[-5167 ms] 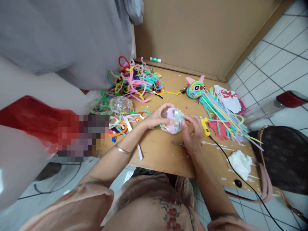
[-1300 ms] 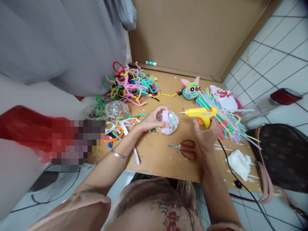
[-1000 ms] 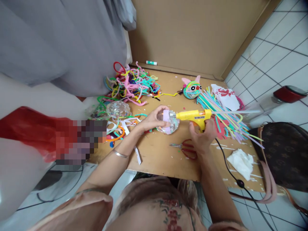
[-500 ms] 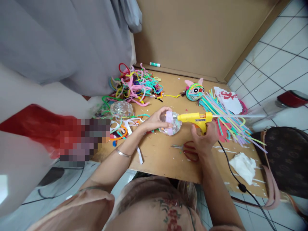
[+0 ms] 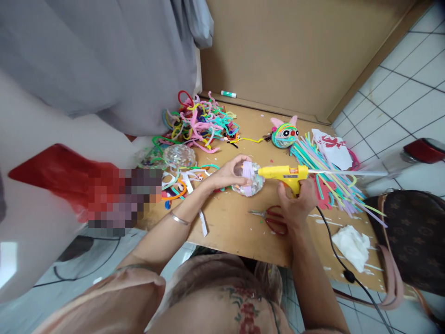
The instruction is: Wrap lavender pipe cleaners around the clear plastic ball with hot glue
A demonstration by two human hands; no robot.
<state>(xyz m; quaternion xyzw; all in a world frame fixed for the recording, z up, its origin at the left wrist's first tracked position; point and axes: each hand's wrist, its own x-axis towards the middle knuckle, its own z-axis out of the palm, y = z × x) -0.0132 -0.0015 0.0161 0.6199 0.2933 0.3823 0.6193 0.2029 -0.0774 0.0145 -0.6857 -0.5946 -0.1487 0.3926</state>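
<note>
My left hand (image 5: 233, 175) is closed round a clear ball (image 5: 256, 184) with a lilac pipe cleaner band (image 5: 247, 178) across it. In my right hand (image 5: 299, 200) is a yellow hot glue gun (image 5: 283, 172), held by its handle. The gun's nozzle points left and meets the ball beside the lilac band; whether glue is coming out cannot be made out. A long clear glue stick (image 5: 347, 172) juts from the gun's back. Below the gun lie scissors with red handles (image 5: 276, 219), their blades toward the left.
Tangled pipe cleaners (image 5: 201, 120) and another clear ball (image 5: 180, 156) lie at the left. A decorated ball with pink ears (image 5: 284, 134) sits behind, near straight pipe cleaners (image 5: 333, 181). A tissue (image 5: 352, 246), black cord (image 5: 330, 241) and brown bag (image 5: 412, 236) are at the right.
The view has shifted slightly, so most things appear a little further right. Both hands keep the same grip, with the glue gun's nozzle still at the ball.
</note>
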